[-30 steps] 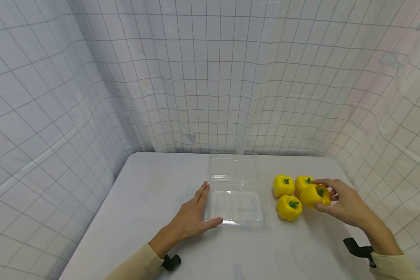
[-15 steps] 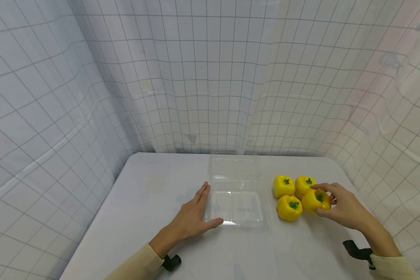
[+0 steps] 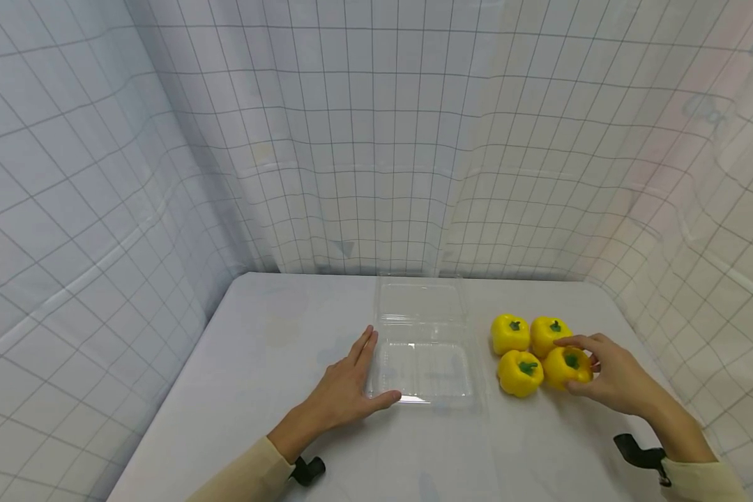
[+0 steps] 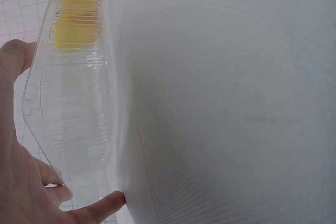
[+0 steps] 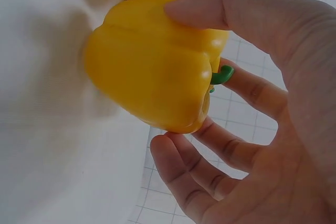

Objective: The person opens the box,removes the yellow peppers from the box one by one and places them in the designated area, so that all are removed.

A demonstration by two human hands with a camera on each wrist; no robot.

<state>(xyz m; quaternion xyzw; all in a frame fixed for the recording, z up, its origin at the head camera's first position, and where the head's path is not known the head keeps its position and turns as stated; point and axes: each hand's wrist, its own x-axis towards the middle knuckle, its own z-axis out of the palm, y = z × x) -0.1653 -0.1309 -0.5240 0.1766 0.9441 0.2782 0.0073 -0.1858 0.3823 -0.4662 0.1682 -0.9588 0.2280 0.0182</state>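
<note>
My right hand (image 3: 615, 373) holds a yellow bell pepper (image 3: 563, 368) between thumb and fingers, its green stem facing up. In the right wrist view the thumb lies on one side of this bell pepper (image 5: 142, 66) and fingertips touch the other. Three more bell peppers stand close by: one at the back left (image 3: 510, 335), one behind (image 3: 549, 336) and one at the front left (image 3: 519, 374). My left hand (image 3: 341, 390) rests at the left side of a clear plastic clamshell box (image 3: 423, 369), fingers extended, thumb at its front edge. The box's lid (image 3: 420, 300) lies folded back.
A white cloth covers the table (image 3: 276, 335). White checked curtains (image 3: 376, 153) hang behind and at both sides, the right one (image 3: 728, 279) close to the right arm. Black wrist mounts (image 3: 641, 452) sit at the cuffs.
The right hand has brought its bell pepper down and slightly nearer to me, from overlapping the back one to beside the front left one. The left hand and the box stay put.
</note>
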